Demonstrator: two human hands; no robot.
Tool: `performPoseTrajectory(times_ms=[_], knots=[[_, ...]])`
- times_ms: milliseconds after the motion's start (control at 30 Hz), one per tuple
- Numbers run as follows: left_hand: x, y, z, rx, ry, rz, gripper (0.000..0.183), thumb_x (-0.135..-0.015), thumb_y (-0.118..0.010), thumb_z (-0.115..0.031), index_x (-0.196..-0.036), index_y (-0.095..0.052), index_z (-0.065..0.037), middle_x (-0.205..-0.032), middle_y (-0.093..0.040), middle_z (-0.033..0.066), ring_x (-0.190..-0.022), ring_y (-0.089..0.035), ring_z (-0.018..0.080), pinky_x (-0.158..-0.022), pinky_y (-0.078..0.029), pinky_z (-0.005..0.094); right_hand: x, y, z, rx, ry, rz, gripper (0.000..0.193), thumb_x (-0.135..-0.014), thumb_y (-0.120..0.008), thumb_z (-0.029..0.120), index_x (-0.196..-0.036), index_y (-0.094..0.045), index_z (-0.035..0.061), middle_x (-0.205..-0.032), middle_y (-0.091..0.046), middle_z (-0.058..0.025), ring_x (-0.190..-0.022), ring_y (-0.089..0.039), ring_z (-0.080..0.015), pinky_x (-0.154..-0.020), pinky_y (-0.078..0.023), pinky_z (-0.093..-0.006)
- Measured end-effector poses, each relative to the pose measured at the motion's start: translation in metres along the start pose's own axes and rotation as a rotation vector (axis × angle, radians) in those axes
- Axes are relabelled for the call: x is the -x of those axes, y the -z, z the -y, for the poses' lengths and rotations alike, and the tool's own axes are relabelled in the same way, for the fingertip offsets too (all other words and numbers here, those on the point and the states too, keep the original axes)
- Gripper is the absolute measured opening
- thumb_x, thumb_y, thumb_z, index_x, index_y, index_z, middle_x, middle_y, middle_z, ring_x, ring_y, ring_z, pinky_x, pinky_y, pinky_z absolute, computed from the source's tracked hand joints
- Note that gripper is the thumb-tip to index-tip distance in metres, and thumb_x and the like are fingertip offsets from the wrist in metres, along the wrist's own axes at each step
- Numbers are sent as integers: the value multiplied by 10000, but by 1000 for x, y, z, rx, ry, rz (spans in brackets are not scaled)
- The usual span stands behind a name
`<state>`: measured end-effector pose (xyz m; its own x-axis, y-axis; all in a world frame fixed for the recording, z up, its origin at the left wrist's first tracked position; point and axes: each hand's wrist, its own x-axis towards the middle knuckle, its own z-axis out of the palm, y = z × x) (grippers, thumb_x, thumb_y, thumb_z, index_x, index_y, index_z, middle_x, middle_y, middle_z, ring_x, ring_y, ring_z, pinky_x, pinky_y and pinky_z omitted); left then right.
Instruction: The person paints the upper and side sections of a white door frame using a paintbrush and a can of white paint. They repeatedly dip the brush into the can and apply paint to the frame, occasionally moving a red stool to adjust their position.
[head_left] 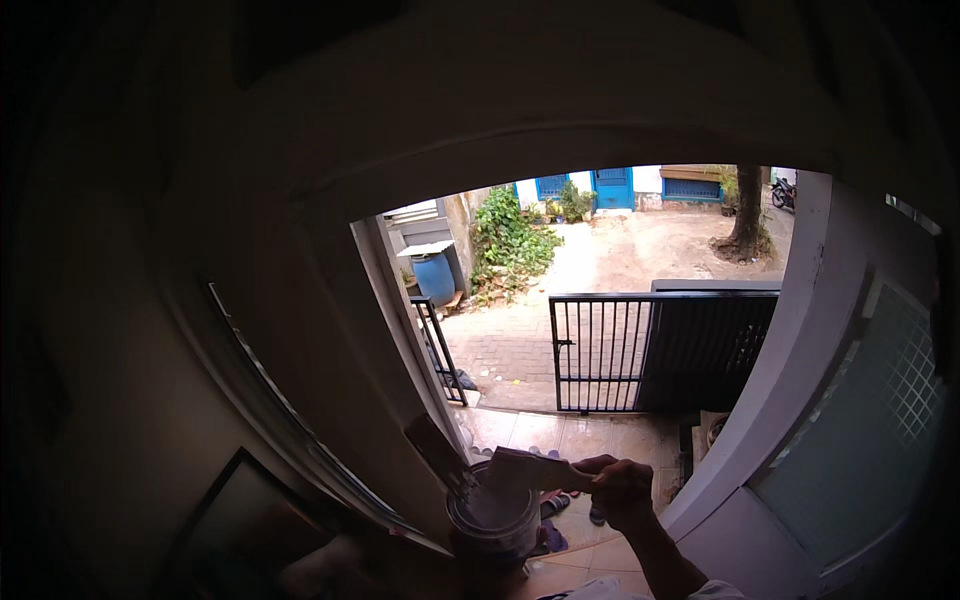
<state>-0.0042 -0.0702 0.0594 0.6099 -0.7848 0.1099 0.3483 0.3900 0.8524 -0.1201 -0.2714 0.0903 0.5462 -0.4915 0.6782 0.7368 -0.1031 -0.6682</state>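
My right hand (622, 490) is closed around the handle of a putty knife (525, 468), its broad flat blade pointing left over the rim of a round can (492, 545). Greyish-white paste or paint coats the can's inside. A second flat tool with a dark brown upper part (435, 448) leans out of the can's left side, its lower end smeared pale. Deep shade covers the area left of and below the can. My left hand cannot be made out there, and what supports the can is hidden.
A doorway frame (815, 290) surrounds the bright view outside. Sandals (553, 506) lie on the tiled floor (520, 428) below the can. Beyond stand a black metal gate (605, 350), a blue barrel (433, 278) and a tree (746, 215). A window pane (850, 440) is at right.
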Motion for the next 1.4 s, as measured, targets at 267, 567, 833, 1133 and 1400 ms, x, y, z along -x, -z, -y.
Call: performPoseTrajectory(times_ms=[267, 567, 833, 1133, 1400], knots=[[-10, 2, 24, 528, 157, 42, 499, -951, -539, -443, -1285, -484, -77, -1156, -554, 126, -1025, -555, 316, -883, -515, 519, -135, 14, 167, 1134, 761, -93, 206, -830, -723, 15, -1006, -699, 118, -1222, -638, -167, -1122, -627, -306, -899, -557, -387], [1, 43, 34, 844, 162, -24, 445, -949, -546, -421, -1235, -514, -82, -1073, -567, 96, -937, -552, 271, -871, -508, 487, -207, 27, 165, 1448, 868, -66, 490, -805, -677, -91, -1204, -662, 193, -1285, -615, -106, -1162, -613, -290, -936, -546, -379], [8, 61, 40, 968, 153, -33, 398, -947, -553, -401, -1191, -542, -86, -999, -577, 69, -859, -550, 232, -861, -501, 458, -215, 40, 173, 1516, 1016, -156, 347, -765, -701, -88, -1056, -693, 102, -1223, -654, -98, -1133, -628, -273, -837, -578, -342], [8, 70, 46, 1058, 160, -12, 348, -945, -560, -378, -1141, -572, -91, -915, -590, 39, -771, -547, 188, -849, -493, 426, -216, 67, 183, 1450, 934, -196, 319, -833, -694, -53, -1091, -704, 133, -1237, -651, -121, -1155, -627, -284, -934, -552, -369], [6, 75, 51, 1110, 172, 18, 306, -943, -566, -358, -1096, -600, -96, -841, -601, 12, -693, -545, 148, -838, -486, 397, -219, 99, 194, 1493, 942, -258, 270, -848, -705, -9, -1082, -704, 127, -1201, -673, -119, -1122, -655, -271, -931, -562, -359]])
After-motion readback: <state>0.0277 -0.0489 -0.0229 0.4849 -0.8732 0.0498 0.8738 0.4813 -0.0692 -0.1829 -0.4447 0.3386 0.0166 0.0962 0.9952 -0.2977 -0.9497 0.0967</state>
